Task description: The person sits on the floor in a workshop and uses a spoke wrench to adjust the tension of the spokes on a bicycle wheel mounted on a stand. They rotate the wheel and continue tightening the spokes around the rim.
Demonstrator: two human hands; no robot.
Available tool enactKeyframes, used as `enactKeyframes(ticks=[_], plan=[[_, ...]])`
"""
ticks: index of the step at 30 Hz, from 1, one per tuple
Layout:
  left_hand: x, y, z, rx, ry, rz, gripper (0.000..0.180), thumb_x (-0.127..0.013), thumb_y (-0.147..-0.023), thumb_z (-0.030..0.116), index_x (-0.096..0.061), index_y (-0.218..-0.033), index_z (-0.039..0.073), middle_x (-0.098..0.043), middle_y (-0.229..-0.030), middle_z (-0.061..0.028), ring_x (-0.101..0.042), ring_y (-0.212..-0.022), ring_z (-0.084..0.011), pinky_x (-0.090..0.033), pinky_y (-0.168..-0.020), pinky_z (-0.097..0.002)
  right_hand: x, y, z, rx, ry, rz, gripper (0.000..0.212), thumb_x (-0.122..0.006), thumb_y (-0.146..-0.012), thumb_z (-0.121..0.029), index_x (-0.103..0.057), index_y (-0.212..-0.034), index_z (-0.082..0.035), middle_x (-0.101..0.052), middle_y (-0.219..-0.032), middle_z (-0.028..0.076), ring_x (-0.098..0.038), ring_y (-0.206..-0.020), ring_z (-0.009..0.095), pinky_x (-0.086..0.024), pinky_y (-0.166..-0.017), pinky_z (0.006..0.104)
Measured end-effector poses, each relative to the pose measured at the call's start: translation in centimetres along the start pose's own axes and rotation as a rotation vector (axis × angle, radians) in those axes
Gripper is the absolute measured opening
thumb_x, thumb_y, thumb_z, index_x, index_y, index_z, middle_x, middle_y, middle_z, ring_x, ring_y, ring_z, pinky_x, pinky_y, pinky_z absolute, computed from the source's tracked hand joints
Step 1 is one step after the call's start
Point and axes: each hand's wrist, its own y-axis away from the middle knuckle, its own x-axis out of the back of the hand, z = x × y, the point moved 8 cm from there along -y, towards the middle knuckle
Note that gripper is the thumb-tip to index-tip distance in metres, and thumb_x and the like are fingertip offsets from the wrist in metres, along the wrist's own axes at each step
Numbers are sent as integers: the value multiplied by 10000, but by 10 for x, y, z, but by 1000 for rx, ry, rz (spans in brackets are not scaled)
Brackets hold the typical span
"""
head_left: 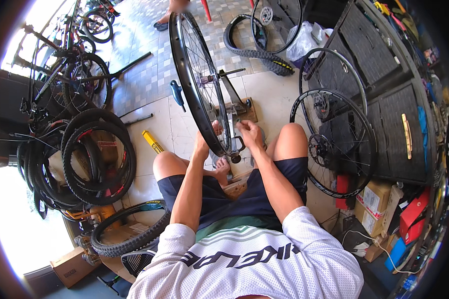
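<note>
A bicycle wheel (183, 74) with a black rim and thin spokes stands upright in front of me, its hub held in a metal truing stand (229, 92). My left hand (202, 139) is at the near left side of the rim, its fingers curled round it and partly seen among the spokes. On the other side, my right hand (250, 133) is closed in a pinch by the stand's upright and the spokes. Whatever lies between those fingertips is too small to make out. The stand's black caliper arm (240, 147) sits just below that hand.
A blue-handled tool (176, 94) and a yellow box (152, 141) lie left of the wheel. Tyres (97, 155) and bicycles fill the left side. Two wheels (334, 142) lean on dark drawers (394, 129) at right. A loose tyre (257, 52) lies ahead, near another person's foot (161, 25).
</note>
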Motion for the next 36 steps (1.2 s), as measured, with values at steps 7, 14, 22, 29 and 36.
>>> enactKeyframes(ticks=[7, 14, 22, 29, 36], plan=[[6, -20, -43, -5, 106, -87, 610, -630, -922, 517, -597, -1244, 0, -644, -1060, -35, -584, -1022, -139, -431, -810, -277, 48, 11, -83, 216, 118, 75, 306, -687, -907, -306, -687, -1009, -17, -733, -892, 110, -677, -839, 216, -510, -789, 337], [-6, -29, -24, -58, 227, -98, 603, -741, -872, 418, -611, -1232, -47, -662, -1000, -68, -602, -898, -141, -477, -806, -292, 88, 19, -147, 646, 666, 118, 170, -664, -894, -249, -695, -983, -108, -710, -937, 56, -604, -915, 279, -432, -821, 400], [-1, -37, -31, -61, 244, -86, 457, -749, -880, 339, -653, -1151, -17, -658, -931, -25, -597, -823, -94, -478, -724, -243, 94, 22, -141, 592, 776, 135, 171, -654, -892, -245, -697, -982, -106, -714, -925, 59, -619, -888, 271, -434, -826, 393], [4, -46, -43, -33, 152, -89, 477, -679, -883, 352, -625, -1221, 20, -687, -1089, -60, -591, -911, -137, -449, -764, -305, 90, 10, -132, 536, 712, 105, 191, -645, -897, -251, -696, -996, -96, -716, -944, 75, -629, -891, 284, -451, -810, 396], [-2, -43, -42, -19, 132, -99, 439, -665, -886, 345, -630, -1199, 39, -677, -1079, -44, -583, -921, -138, -444, -764, -321, 92, 9, -131, 522, 701, 108, 186, -639, -902, -252, -692, -983, -93, -714, -927, 85, -642, -879, 298, -471, -778, 407]])
